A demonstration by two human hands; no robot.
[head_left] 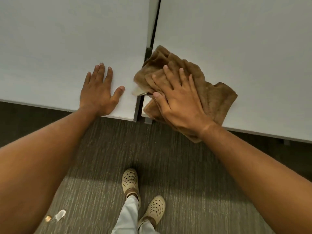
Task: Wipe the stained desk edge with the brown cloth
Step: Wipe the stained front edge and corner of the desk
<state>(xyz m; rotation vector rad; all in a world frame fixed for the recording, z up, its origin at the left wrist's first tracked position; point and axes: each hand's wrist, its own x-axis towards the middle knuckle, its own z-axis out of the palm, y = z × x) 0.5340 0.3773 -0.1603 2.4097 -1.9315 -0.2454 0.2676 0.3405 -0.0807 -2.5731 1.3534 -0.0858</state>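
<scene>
A crumpled brown cloth [214, 93] lies on the near left corner of the right white desk [244, 48]; part of it hangs over the front edge and part crosses the gap onto the left desk. My right hand [179, 102] presses flat on the cloth, fingers spread. A pale smear [137, 91] shows at the left desk's right edge, just beside the cloth. My left hand [99, 92] rests flat and empty on the left white desk [59, 48], near its front right corner.
A narrow dark gap [154, 31] runs between the two desks. Below lies grey striped carpet [177, 166] with my feet in beige perforated clogs [130, 180]. Two small bits of litter [59, 215] lie on the floor at lower left.
</scene>
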